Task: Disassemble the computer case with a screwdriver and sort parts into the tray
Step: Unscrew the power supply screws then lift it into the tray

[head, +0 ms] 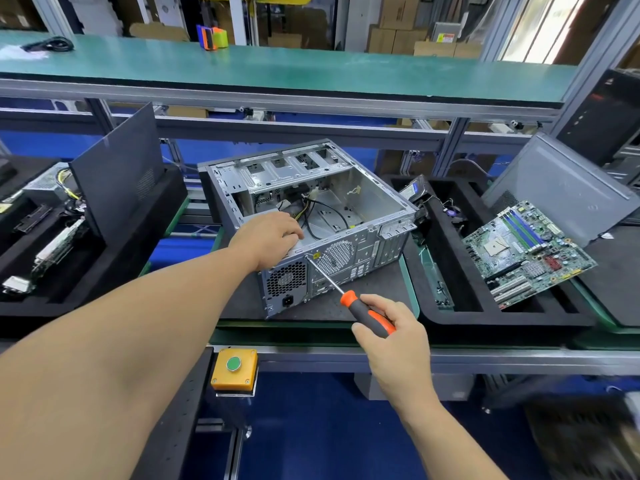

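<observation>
An open silver computer case (360,202) lies on its side on the dark mat, rear panel toward me, loose cables inside. My left hand (268,239) rests on the case's near top edge above the power supply (285,282), its fingers reaching down inside. My right hand (388,327) grips the orange-and-grey handle of a screwdriver (367,311). Its shaft slants up left and the tip touches a screw at the rear panel's upper edge. A green motherboard (526,251) lies tilted in the black foam tray (450,271) on the right.
A grey side panel (561,192) leans behind the motherboard. On the left, another black foam tray (114,265) holds a power supply, cards and an upright dark panel (121,174). A yellow box with a green button (234,370) sits at the bench's front rail.
</observation>
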